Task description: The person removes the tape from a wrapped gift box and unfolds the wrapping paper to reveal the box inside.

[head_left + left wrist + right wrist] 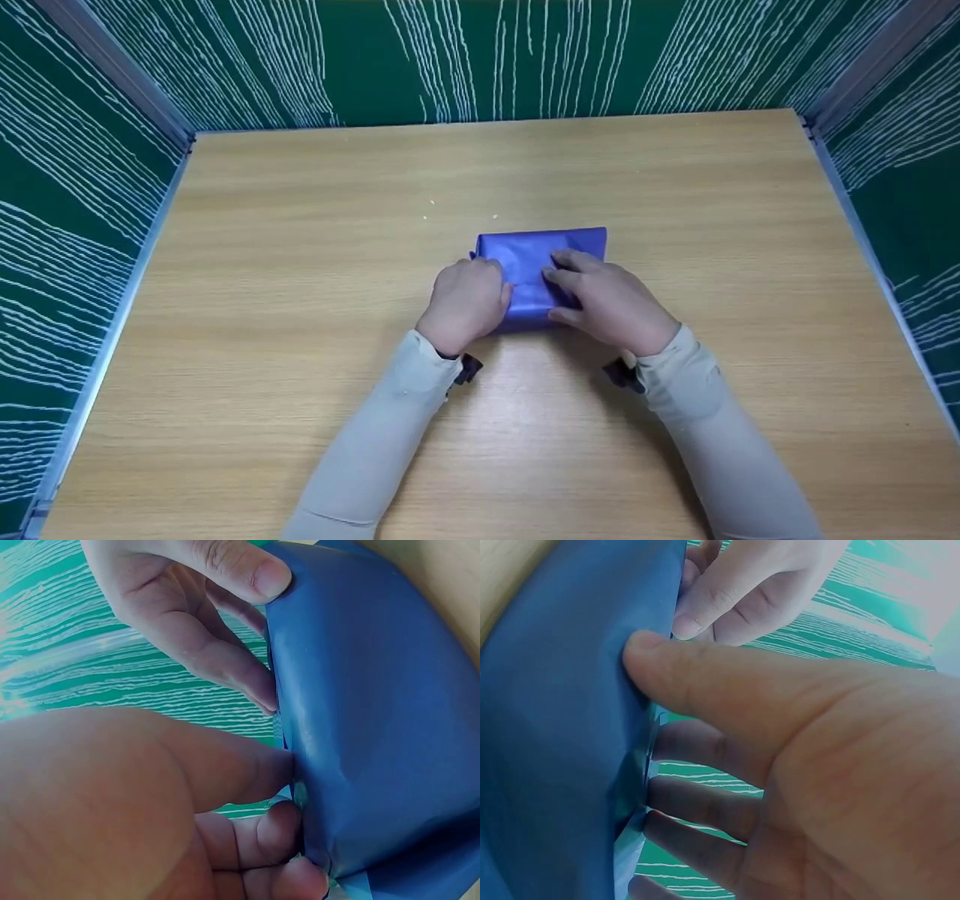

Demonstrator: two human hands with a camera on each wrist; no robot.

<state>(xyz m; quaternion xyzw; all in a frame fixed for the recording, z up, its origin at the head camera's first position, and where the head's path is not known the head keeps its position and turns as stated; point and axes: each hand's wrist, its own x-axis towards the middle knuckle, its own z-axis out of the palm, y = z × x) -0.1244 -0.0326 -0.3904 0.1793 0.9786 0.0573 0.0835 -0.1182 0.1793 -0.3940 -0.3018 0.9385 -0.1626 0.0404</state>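
Observation:
A package wrapped in shiny blue paper (525, 251) lies on the table in front of the person. At its left end the left hand (466, 296) pinches the paper's edge with curled fingers, and its thumb (247, 765) shows close up in the left wrist view. The right hand (611, 300) holds the package's right part. In the right wrist view, that hand's thumb (660, 664) presses the near side, while its other fingers (705, 802) reach onto the top. A shiny, clear strip shows near the fold by those fingers. What the package contains is hidden.
The wooden table (262, 262) has a few tiny white scraps (495, 217) beyond the package. Green panels with white lines (480, 60) stand behind and on both sides. A dark strap piece (469, 369) sits at the left wrist.

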